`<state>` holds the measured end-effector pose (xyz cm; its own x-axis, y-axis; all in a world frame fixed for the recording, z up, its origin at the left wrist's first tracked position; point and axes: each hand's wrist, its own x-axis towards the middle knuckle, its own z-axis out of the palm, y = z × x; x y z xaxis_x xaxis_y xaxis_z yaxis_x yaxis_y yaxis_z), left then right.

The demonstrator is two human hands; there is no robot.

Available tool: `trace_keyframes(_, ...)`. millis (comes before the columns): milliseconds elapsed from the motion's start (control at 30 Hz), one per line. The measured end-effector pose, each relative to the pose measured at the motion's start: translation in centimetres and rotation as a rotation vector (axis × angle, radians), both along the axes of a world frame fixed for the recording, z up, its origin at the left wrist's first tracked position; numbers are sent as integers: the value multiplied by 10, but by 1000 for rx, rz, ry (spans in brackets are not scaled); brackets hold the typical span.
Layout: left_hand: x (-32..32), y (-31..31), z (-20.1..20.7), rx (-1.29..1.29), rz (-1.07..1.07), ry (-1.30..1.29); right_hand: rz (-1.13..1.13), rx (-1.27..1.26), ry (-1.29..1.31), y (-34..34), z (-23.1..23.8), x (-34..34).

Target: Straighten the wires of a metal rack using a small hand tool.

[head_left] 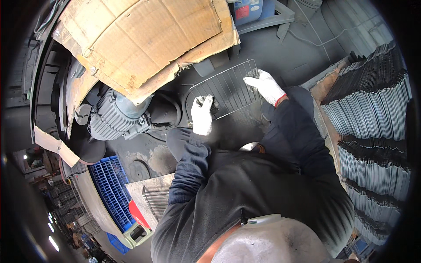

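Observation:
A thin wire rack [231, 91] with a rectangular frame and parallel bars is held up, tilted, between my two hands. My left hand [202, 115], in a white work glove, is closed on the rack's left end. At its right end, my right hand [264, 86] grips the frame; this glove is white with a red cuff edge. The fingertips of both gloves look darkened.
Tall stacks of wire racks [372, 114] stand at the right. Torn cardboard [149, 39] hangs over a grey finned motor [118, 116] at the left. Lower left are a blue plastic crate [109, 188] and more wire racks [157, 199]. A blue container [248, 11] sits at the top.

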<state>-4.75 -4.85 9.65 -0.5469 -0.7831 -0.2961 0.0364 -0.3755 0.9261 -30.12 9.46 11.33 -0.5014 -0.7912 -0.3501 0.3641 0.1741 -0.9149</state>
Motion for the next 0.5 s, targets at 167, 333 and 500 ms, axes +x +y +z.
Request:
trace_keyframes(167,-1,-8,-8,10,39,31,-84,-34,93,-15,-4,18)
trace_keyframes(333,17,-14,-3,13,196,25,-22,-21,485,-42,-13,40)
trace_keyframes(500,-1,-18,3,-205,-9,20,-119,-99,249,-23,-8,22)
